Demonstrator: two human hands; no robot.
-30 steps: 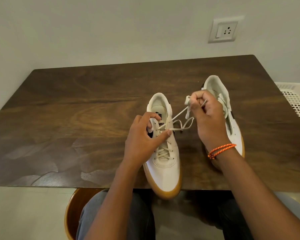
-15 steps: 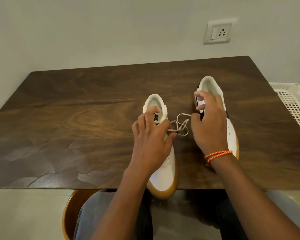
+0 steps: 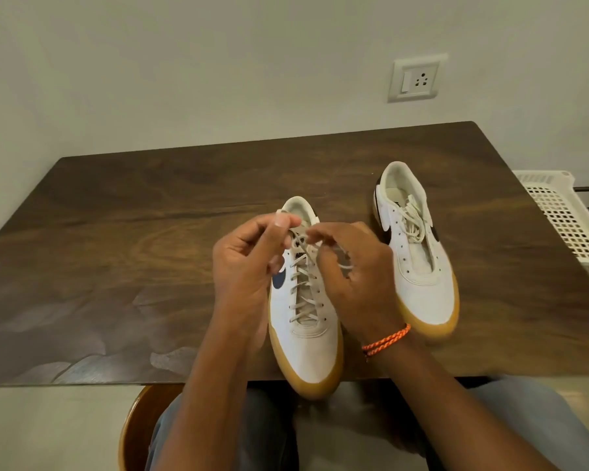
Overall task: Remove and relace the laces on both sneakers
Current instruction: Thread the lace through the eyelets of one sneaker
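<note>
Two white sneakers with gum soles stand on the dark wooden table (image 3: 123, 253). The near sneaker (image 3: 308, 338) is laced up its front, its toe hanging over the table's front edge. My left hand (image 3: 249, 266) pinches one end of its cream lace (image 3: 303, 283) above the tongue. My right hand (image 3: 354, 280), with an orange cord on the wrist, pinches the other end close by; a loop of lace shows under its fingers. The far sneaker (image 3: 418, 253) lies to the right, its lace slack over the tongue.
A white perforated plastic basket (image 3: 568, 222) stands past the table's right edge. A wall socket (image 3: 417, 79) is on the wall behind. A round wooden stool (image 3: 137, 433) and my knees in jeans are below the table's front edge.
My right hand left the far sneaker and came back to the near one. Both hands now pinch the lace ends above its tongue. The view has shifted, so the scene sits further right.
</note>
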